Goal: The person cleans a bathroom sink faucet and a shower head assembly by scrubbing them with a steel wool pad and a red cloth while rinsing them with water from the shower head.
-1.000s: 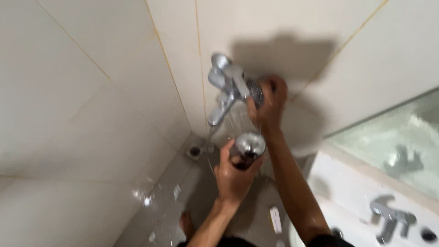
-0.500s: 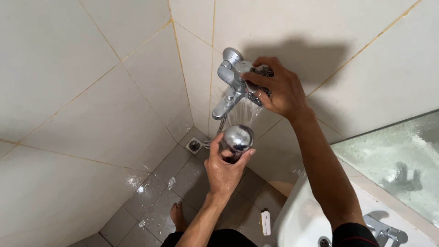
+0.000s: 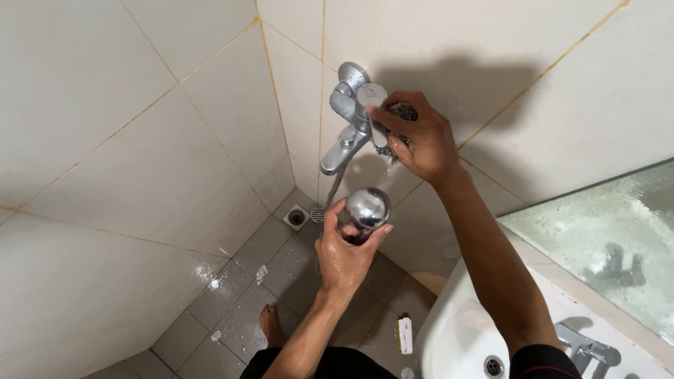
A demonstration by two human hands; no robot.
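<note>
Up against the tiled corner, a chrome wall tap (image 3: 349, 119) is being worked with both hands. The right hand (image 3: 414, 137) is closed around a dark scrubbing pad (image 3: 402, 112), which is pressed against the lever side of the tap, so the grip looks set for rubbing the metal rather than turning anything. The left hand (image 3: 347, 253) is wrapped tight around a round shiny metal piece (image 3: 366, 208), maybe a shower head or cap, can't really be told from this angle. It's held up just under the spout, well apart from the floor, probably so it's kept in reach of the tap and out of the wet. Water drops can be seen on the left hand and on the grey floor tiles (image 3: 232, 309).

Off to the right, a white basin (image 3: 456, 337) with its own small tap (image 3: 586, 347) is caught at the edge of the view, and a mirror (image 3: 604, 238) sits above it. A floor drain (image 3: 297, 217) is visible in the corner.

Compared with half a second ago, not much is changed: the running water seen under the right hand is mostly gone, and the metal piece is held a bit nearer the view.
</note>
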